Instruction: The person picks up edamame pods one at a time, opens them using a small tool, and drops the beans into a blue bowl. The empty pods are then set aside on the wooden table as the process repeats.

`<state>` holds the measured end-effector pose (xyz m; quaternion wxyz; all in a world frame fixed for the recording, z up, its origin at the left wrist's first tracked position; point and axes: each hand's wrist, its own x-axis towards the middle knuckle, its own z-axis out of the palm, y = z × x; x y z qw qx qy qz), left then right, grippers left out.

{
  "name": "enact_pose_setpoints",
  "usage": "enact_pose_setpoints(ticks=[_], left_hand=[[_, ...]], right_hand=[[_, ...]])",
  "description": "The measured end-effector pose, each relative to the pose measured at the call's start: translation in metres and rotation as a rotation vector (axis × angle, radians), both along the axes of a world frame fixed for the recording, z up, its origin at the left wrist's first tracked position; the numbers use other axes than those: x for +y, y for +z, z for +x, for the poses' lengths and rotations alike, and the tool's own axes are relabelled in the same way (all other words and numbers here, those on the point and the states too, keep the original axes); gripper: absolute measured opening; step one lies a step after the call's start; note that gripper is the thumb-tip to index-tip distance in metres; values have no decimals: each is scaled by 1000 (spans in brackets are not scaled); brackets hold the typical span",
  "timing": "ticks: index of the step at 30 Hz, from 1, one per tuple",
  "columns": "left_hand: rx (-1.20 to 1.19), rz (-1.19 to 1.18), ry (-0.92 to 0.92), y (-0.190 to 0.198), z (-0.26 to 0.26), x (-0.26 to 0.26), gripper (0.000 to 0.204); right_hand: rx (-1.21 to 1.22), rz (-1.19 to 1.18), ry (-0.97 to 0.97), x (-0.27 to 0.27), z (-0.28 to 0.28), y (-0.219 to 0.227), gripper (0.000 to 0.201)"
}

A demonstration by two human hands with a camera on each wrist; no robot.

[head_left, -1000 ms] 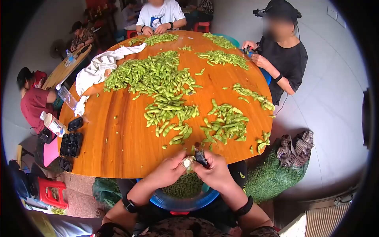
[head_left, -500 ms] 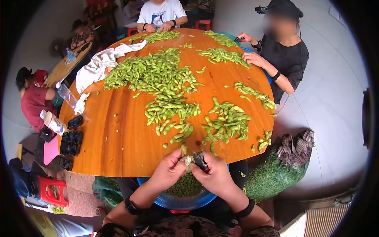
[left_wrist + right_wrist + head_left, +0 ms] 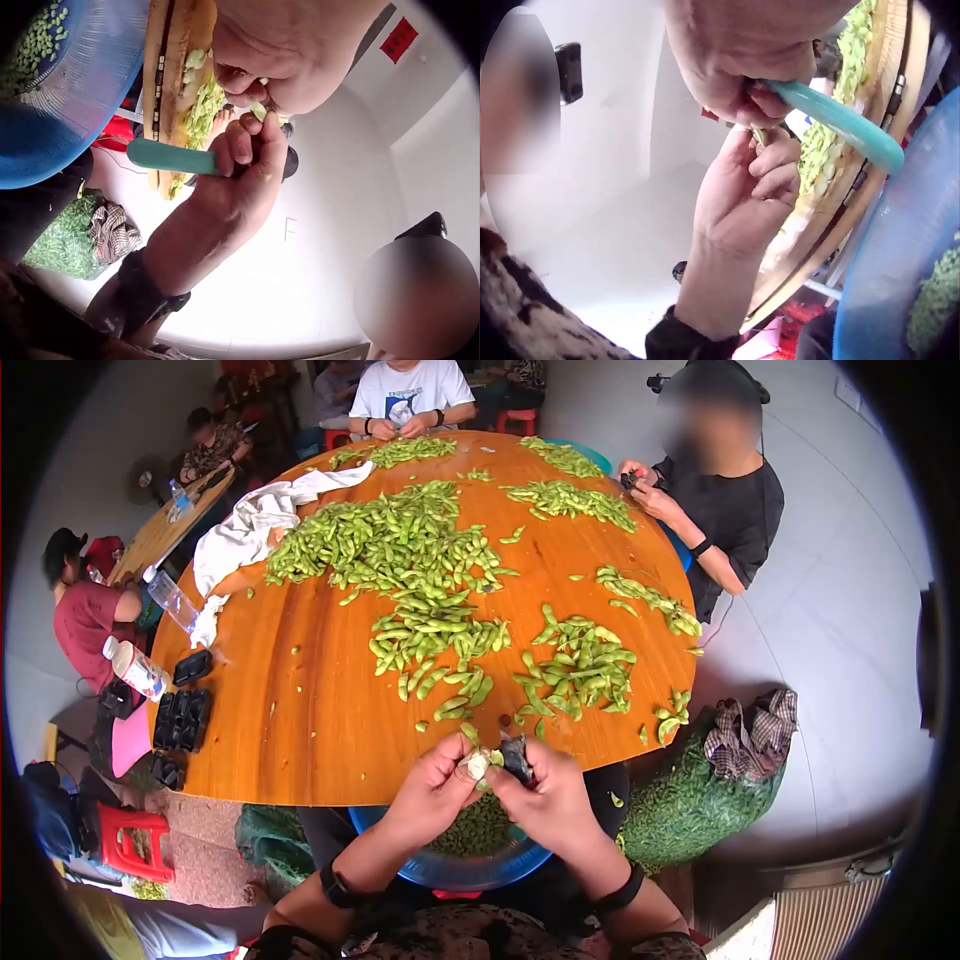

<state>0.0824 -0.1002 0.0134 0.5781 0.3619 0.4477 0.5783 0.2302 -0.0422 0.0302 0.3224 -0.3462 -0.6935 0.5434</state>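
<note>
So the left hand (image 3: 435, 792)'s got a bean pod (image 3: 470, 734) pinched at the near edge of the table (image 3: 300, 740), right hand (image 3: 550, 797)'s wrapped round a green handle (image 3: 840, 124) just beside it, blue tub (image 3: 475, 872) below.

Green pod (image 3: 469, 732), partly hidden, teal-handled tool (image 3: 172, 157), gripped

The table (image 3: 300, 710) is orange-brown with darker streaks, the pods (image 3: 400, 540) light green. Around it: a white shirt (image 3: 438, 388) with a blue print at twelve o'clock, a black shirt (image 3: 745, 510) at two, a brown-and-white checked cloth (image 3: 745, 740) at four, a blue basin (image 3: 480, 875) at six, black trays (image 3: 182, 720) at eight, a maroon shirt (image 3: 90, 630) at nine. The tool handle (image 3: 172, 156) is teal.
</note>
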Motion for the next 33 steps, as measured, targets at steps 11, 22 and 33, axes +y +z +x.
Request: enact_pose_setpoints(ticks=[11,22,33], left_hand=[[511,274,63,-15,-1,-2,7],[475,28,121,-9,4,-13,4],[1224,186,46,21,-24,-23,25]], right_hand=[[272,-765,159,10,10,2,10],[89,-274,-19,6,8,-12,9],[-4,166,-302,63,38,-54,11]])
